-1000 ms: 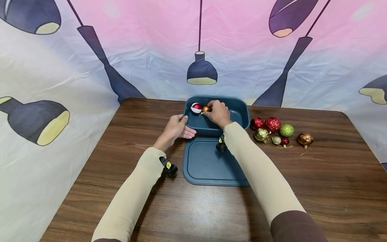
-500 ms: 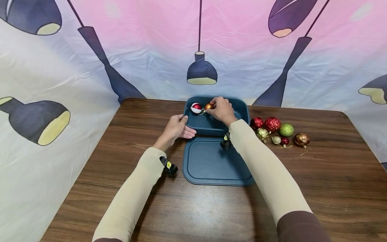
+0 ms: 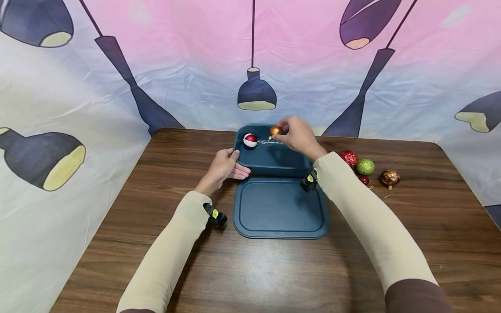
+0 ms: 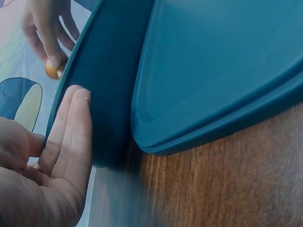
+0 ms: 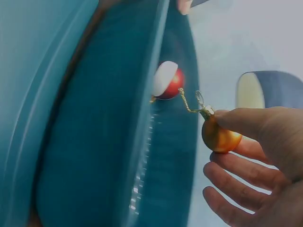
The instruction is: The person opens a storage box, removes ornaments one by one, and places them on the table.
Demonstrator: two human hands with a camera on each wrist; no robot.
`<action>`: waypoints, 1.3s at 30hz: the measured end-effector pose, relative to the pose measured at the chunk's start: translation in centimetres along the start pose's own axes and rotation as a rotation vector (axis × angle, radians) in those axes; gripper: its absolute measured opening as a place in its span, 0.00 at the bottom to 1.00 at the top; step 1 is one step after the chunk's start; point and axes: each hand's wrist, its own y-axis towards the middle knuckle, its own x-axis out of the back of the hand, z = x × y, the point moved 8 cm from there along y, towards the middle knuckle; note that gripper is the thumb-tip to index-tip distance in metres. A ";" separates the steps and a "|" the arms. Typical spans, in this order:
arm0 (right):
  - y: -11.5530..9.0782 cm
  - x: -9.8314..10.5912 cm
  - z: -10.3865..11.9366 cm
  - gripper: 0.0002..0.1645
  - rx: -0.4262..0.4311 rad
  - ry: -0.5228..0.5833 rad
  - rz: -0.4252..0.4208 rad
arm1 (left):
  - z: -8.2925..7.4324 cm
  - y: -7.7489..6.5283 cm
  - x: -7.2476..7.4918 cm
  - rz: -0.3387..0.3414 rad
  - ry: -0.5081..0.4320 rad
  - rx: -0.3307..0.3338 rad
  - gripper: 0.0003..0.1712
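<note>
My right hand pinches an orange-gold bauble between thumb and fingers, raised over the dark teal box. A gold cord hangs from the bauble's cap. Inside the box, towards its left end, lies a red and white bauble. My left hand rests against the box's left front corner. Its straight fingers lie along the outer wall, with the thumb near the rim. Directly in front of the box, the matching lid lies flat on the table.
To the right of the box sit a red glitter bauble, a green one, a small dark red one and a brown one. My right sleeve covers part of that group. A printed cloth hangs behind the wooden table.
My right hand has lifted the orange-gold bauble up from beside the red and white one and moved it rightward. The left hand stays at the box corner. The head view has shifted slightly.
</note>
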 end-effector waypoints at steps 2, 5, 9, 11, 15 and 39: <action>-0.6 0.7 0.1 0.24 0.016 -0.003 0.002 | 0.0 0.0 0.0 0.004 0.001 -0.002 0.31; -1.5 1.7 0.2 0.23 0.034 -0.003 0.010 | 0.0 -0.1 -0.1 0.008 0.005 -0.006 0.30; -2.9 2.9 0.1 0.23 0.050 -0.018 0.009 | 0.0 -0.1 -0.1 0.011 0.010 -0.010 0.30; -3.7 3.4 -0.2 0.24 0.059 -0.025 0.001 | -0.1 -0.1 0.0 0.011 0.010 -0.011 0.30; -5.3 4.5 -0.6 0.22 0.073 -0.017 -0.020 | -0.1 0.0 0.0 0.010 0.008 -0.014 0.30; -14.8 7.0 -8.7 0.20 -0.042 -0.073 0.008 | 0.2 0.2 -0.1 0.003 0.000 0.004 0.33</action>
